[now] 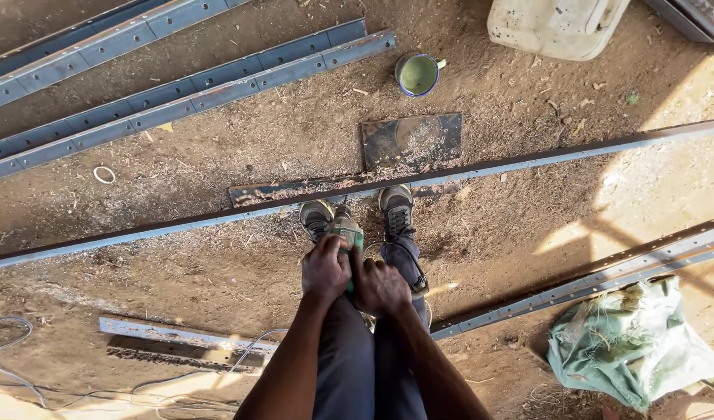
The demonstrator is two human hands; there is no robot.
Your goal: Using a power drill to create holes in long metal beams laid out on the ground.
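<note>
Drill (346, 232) | left hand (326, 270) and right hand (380, 286) are both clamping it, pressing its bit onto the long steel bar (217, 220) | shoes (396, 208) are bracing bar | drilling step underway; steady downward pressure is needed.

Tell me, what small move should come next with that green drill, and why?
Probably press the green power drill straight down: both the left hand and right hand grip it, its tip seems to meet the long grey steel rail, both shoes pin it, shavings surround.

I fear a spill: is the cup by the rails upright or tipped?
Upright: the cup stands on the ground, its round mouth facing up.
</note>
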